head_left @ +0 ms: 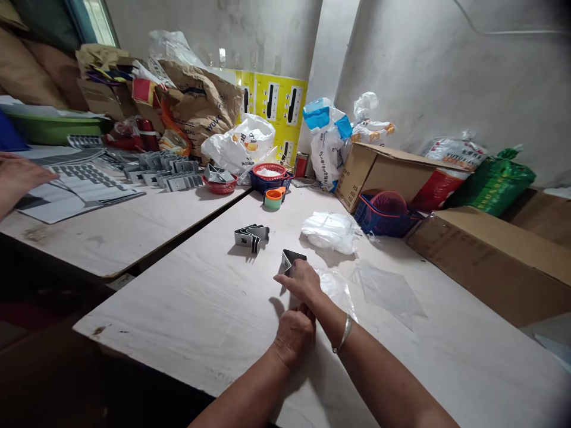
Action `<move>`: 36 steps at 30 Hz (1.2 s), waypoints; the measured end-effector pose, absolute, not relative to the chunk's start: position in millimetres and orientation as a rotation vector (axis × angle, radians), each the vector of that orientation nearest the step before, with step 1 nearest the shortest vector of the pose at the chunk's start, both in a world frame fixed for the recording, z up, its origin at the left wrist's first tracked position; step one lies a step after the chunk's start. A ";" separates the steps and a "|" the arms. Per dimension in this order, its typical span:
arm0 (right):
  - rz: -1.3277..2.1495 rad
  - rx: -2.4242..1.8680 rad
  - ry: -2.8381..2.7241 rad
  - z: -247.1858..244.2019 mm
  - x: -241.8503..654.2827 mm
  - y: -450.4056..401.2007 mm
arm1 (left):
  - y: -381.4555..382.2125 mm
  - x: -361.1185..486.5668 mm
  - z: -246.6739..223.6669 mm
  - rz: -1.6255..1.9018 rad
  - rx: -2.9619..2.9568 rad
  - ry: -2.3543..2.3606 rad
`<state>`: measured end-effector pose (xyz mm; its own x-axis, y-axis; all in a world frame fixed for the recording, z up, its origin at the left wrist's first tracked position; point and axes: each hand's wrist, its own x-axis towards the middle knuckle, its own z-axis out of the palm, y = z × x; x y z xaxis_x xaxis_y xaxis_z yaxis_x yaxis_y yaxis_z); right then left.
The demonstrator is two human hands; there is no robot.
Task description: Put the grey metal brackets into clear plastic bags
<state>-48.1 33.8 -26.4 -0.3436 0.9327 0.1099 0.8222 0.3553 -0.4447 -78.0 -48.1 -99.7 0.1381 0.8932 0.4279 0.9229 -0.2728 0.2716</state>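
Note:
My right hand [304, 283] has its fingers curled at a V-folded grey-and-black card [288, 260] that stands on edge, its thumb pointing out to the left. Just below, my left hand [295, 334] is closed with its knuckles up; its fingertips are hidden, so what they pinch cannot be made out. A clear plastic bag [335, 290] lies beside and partly behind my right wrist. Further left stands a small nested group of similar folded cards [251, 236]. A white stack of plastic bags [331, 230] rests beyond my hands.
A tape roll in an orange holder [273, 198] stands behind the cards. Red and blue baskets, a cardboard box [392, 169] and filled bags line the back. On the left table are many folded cards [163, 170], printed sheets [84, 187] and another person's hand [22, 181].

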 end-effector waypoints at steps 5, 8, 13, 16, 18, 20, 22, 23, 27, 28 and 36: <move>0.548 -1.486 -2.110 -39.2 -60.7 48.2 | -43.9 -80.7 -99.8 -0.780 -2.390 -1.903; 0.577 -1.433 -2.024 -36.7 -45.4 55.1 | -46.6 -81.2 -92.1 -0.740 -2.380 -1.935; 0.677 -1.229 -1.962 -11.4 29.1 55.8 | -52.6 -80.3 -78.3 -0.819 -2.337 -2.025; 0.830 -0.951 -1.911 8.1 83.4 37.6 | -53.0 -80.0 -74.7 -0.863 -2.316 -2.101; 0.832 -0.878 -1.985 18.7 111.9 18.5 | -53.1 -79.7 -72.5 -0.909 -2.302 -2.129; 0.776 -0.827 -2.113 25.4 130.2 -1.3 | -53.2 -79.0 -69.2 -0.949 -2.302 -2.135; 0.679 -0.743 -2.263 28.2 138.0 -18.2 | -53.0 -77.9 -64.7 -0.962 -2.305 -2.125; 0.617 -0.682 -2.328 28.5 138.6 -24.9 | -52.9 -77.1 -62.0 -0.954 -2.303 -2.118; 0.412 -0.442 -2.455 27.1 130.1 -40.4 | -54.4 -73.0 -48.6 -0.895 -2.320 -2.081; 0.394 -0.413 -2.468 26.5 127.8 -42.2 | -55.6 -71.8 -44.9 -0.893 -2.331 -2.063; 0.316 -0.443 -2.504 16.8 138.4 -46.3 | -67.4 -66.3 -27.2 -0.884 -2.492 -1.784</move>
<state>138.4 -46.3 16.8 -0.7820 0.3779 0.4956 0.2431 0.9172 -0.3158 -66.3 -67.4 -27.2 0.2215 0.8867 0.4058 0.8601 -0.3738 0.3471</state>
